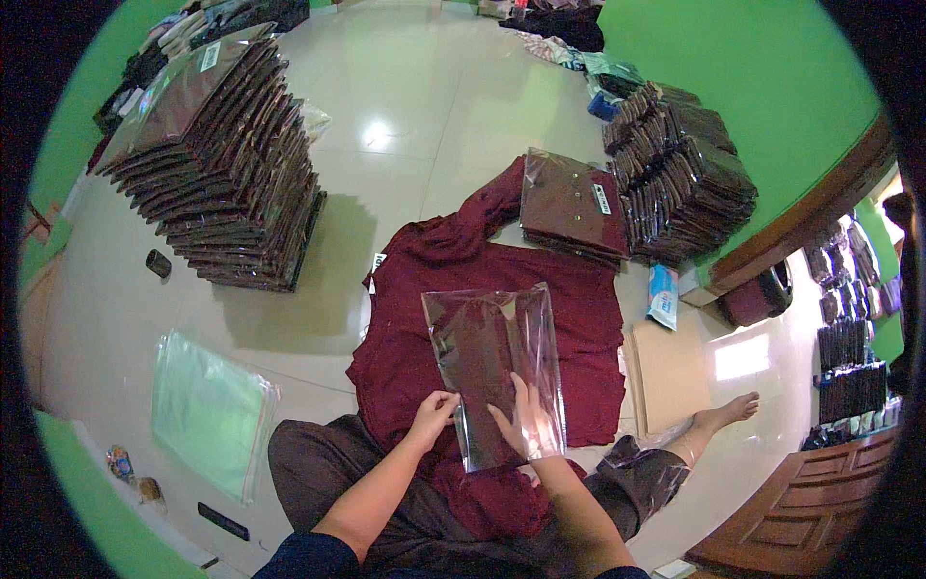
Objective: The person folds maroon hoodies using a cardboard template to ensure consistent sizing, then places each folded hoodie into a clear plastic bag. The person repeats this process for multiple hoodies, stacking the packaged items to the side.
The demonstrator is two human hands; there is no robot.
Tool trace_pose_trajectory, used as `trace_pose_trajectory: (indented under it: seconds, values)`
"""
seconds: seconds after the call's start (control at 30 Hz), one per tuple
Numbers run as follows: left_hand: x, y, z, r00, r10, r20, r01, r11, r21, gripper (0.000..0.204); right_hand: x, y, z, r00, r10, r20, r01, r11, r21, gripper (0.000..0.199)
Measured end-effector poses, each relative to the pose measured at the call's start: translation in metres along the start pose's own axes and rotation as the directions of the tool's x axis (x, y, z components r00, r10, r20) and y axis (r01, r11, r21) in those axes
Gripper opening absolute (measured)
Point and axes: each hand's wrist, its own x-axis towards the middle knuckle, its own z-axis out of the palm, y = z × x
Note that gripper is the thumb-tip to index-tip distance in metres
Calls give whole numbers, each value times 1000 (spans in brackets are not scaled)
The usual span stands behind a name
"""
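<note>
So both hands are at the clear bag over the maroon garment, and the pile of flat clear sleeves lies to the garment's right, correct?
Wrong side: in the head view, the pile of flat clear sleeves lies to the left of the maroon garment.

dark navy fabric sleeves (pixel 311 559) | forearms (pixel 376 494) bare | loose dark grey-brown cloth legwear (pixel 333 468) | left hand (pixel 434 417), right hand (pixel 529 427) bare | bare foot (pixel 731 414)

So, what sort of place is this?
Probably a small packing room for clothes: there is a tall stack of dark-brown, plastic-wrapped garments, and a transparent rectangular plastic bag over a spread maroon fabric shirt.
</note>
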Motion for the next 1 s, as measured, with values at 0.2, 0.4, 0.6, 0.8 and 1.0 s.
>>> trace_pose_trajectory:
  seconds: [0.2, 0.4, 0.6, 0.8, 1.0]
  values:
    - [1, 12, -6, 988, -32, 150, 37, 999, -25, 19, -9, -2, 6, 964, -169, -204, 68, 901, -428, 39]
    - [-12, 13, -8, 990, 99, 96, -102, 995, 21, 14, -22, -15, 21, 994, -37, 99, 26, 994, 108, 34]
    - [-43, 18, -9, 933, 299, 202, -332, 930, 156, 16, -17, -7, 23, 991, -74, 108, 72, 997, 25, 36]
    - [-39, 18, 6, 994, -45, 101, 67, 973, -222, 61, -42, 8, 53, 990, 80, -114, -23, 902, 432, 30]
    - [-14, 30, 16, 998, -47, 47, 57, 968, -244, 45, -94, 3, 53, 846, -529, 59, 513, 840, 178, 39]
